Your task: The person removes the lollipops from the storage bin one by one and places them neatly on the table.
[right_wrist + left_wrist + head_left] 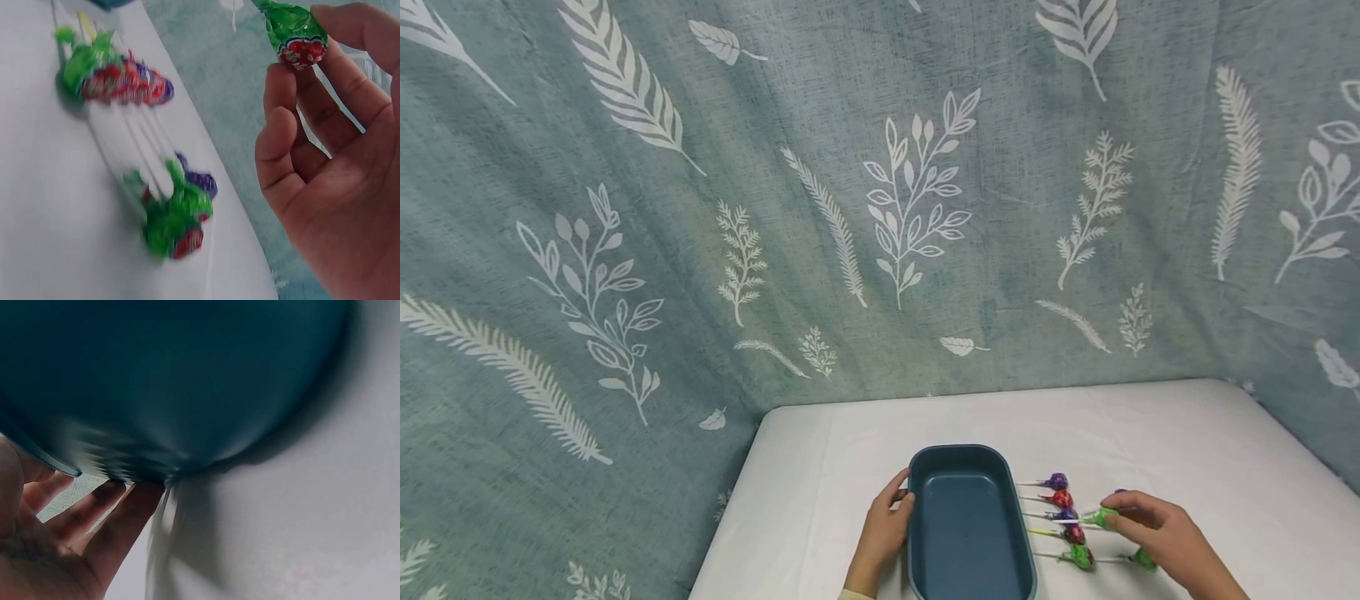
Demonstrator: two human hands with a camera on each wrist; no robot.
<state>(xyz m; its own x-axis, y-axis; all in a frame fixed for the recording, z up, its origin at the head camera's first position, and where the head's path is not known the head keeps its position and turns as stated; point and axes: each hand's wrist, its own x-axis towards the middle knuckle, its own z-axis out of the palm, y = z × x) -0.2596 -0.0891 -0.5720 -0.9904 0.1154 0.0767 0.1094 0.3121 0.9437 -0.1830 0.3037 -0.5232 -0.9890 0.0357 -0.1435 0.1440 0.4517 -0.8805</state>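
Observation:
A dark blue rectangular tray (973, 542) stands on the white-covered table. My left hand (883, 529) rests against its left wall, the fingers fairly straight along the outside, as the left wrist view also shows on the hand (81, 537). My right hand (1157, 529) pinches a green-wrapped lollipop (297, 37) by its candy head between thumb and fingers, its white stick pointing left toward the tray. Below it lies a row of wrapped lollipops, among them a purple one (1057, 481), a red one (1060, 498) and a green one (1080, 557), sticks toward the tray.
A second group of lollipops lies farther right, with a green one (1144, 558) and a purple one (201, 182), partly behind my right hand in the head view. A blue-green leaf-patterned cloth (820, 250) hangs behind and left of the table (820, 467).

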